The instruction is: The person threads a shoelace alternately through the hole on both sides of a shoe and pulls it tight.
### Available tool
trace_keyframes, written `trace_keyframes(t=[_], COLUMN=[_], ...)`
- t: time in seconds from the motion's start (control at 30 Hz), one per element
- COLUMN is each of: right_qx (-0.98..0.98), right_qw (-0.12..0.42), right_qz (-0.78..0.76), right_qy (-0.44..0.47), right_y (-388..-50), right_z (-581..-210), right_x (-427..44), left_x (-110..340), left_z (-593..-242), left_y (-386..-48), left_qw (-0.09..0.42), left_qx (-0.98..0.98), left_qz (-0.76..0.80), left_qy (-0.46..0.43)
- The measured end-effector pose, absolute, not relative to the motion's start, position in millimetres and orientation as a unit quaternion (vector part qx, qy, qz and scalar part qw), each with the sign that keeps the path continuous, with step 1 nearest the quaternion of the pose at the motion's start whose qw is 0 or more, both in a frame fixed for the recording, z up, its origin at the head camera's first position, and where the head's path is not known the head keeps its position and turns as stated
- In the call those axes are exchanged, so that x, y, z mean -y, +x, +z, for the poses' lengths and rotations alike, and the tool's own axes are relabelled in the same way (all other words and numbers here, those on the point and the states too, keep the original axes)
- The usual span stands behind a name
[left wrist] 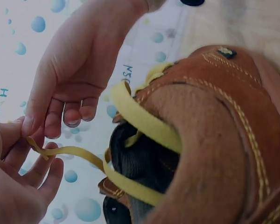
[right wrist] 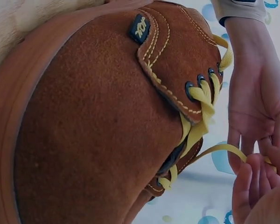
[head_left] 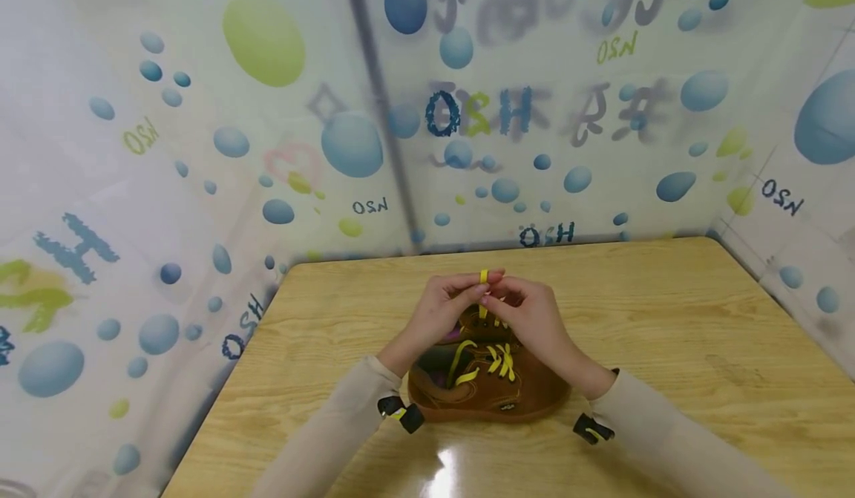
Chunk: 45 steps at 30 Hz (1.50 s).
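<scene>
A brown suede shoe (head_left: 534, 383) with yellow laces and yellow stitching stands sideways on the table. Behind it, a second brown shoe (head_left: 476, 325) is partly hidden by the hands and the near shoe. Above the shoes, my left hand (head_left: 437, 309) and right hand (head_left: 534, 320) meet fingertip to fingertip. Both pinch one yellow shoelace (left wrist: 74, 151) close to its end. This lace sags slightly towards the shoes in both wrist views; which shoe it comes from I cannot tell. Another loose lace (head_left: 461, 357) loops over the near shoe's opening.
The shoes stand on a light wooden table (head_left: 668, 320). Pale sheeting (head_left: 568, 53) with blue and green spots rises behind the table and along both sides. A dark strap with a small block (head_left: 401, 413) is on each wrist.
</scene>
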State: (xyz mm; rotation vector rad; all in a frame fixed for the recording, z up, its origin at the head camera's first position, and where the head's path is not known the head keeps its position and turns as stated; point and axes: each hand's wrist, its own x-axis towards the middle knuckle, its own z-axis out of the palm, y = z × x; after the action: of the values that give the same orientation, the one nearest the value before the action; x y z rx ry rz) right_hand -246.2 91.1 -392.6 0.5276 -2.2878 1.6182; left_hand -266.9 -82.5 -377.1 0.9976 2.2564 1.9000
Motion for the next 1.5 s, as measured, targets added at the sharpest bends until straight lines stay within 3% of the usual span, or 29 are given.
trace_keyframes(t=[0.2, 0.33, 0.6, 0.83, 0.9, 1.23, 1.5], right_qx=[0.774, 0.771, 0.746, 0.81, 0.817, 0.807, 0.834], right_qw=[0.137, 0.117, 0.118, -0.017, -0.032, -0.036, 0.016], right_qz=[0.599, 0.609, 0.645, 0.557, 0.541, 0.546, 0.51], right_qy=[0.148, 0.144, 0.119, 0.182, 0.196, 0.224, 0.209], right_y=[-248, -251, -264, -265, -265, -264, -266], right_z=[-391, -389, -387, -388, -393, -413, -414], right_x=[-92, -96, -113, -116, -115, -106, -103], left_x=[78, 80, 90, 91, 91, 92, 94], left_z=[-376, -378, -394, -395, -396, -401, -407], left_y=[-266, -265, -270, -270, -271, -273, -275], left_qw=[0.025, 0.005, -0.013, -0.037, -0.03, -0.01, 0.045], left_qx=[-0.72, -0.759, -0.871, -0.917, -0.916, -0.903, -0.89], left_qz=[0.622, 0.589, 0.4, 0.262, 0.254, 0.292, 0.351], left_qy=[0.306, 0.278, 0.284, 0.298, 0.308, 0.316, 0.288])
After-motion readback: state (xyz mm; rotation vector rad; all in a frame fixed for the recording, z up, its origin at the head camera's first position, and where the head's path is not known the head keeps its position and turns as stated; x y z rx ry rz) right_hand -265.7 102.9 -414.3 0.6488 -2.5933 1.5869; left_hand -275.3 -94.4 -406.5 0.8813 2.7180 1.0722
